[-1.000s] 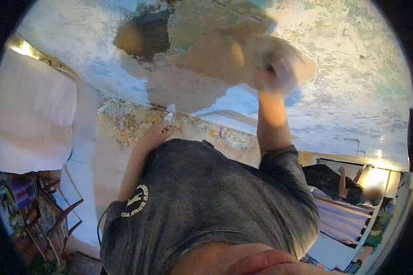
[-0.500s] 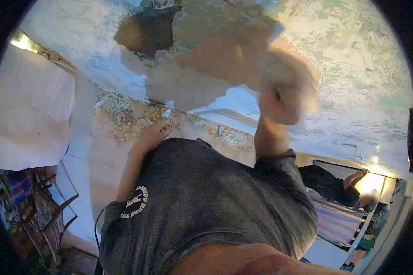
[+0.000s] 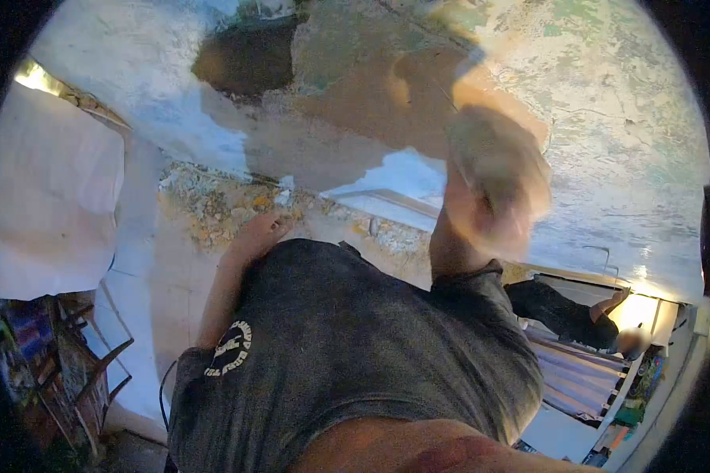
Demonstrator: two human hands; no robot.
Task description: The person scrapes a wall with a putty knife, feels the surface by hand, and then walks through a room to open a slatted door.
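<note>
At the right, my right hand (image 3: 501, 197) is raised in front of the patchy wall (image 3: 623, 134). Motion smears its fingers, and a pale, rounded blur surrounds it; whether it holds anything cannot be made out. Lower and further left, my left hand (image 3: 270, 229) is beside the front of my dark shirt (image 3: 355, 315). Its small visible fingers look curled, and anything inside them is hidden. Beyond it, a band of broken, yellowish rubble (image 3: 229, 203) runs along the wall's foot. Bare brown areas (image 3: 363, 102) and a dark patch (image 3: 248, 61) show on the wall.
Another person (image 3: 560, 311) in dark clothing is at the right, one arm raised, near a bright light (image 3: 637, 310). A pale sheet (image 3: 51, 189) stands at the left above wooden chair-like frames (image 3: 95, 366). Striped fabric (image 3: 576, 374) and stacked items (image 3: 631, 414) lie lower right.
My right hand has shifted slightly down and to the right, still blurred. My left hand has hardly moved. The view has shifted a little.
</note>
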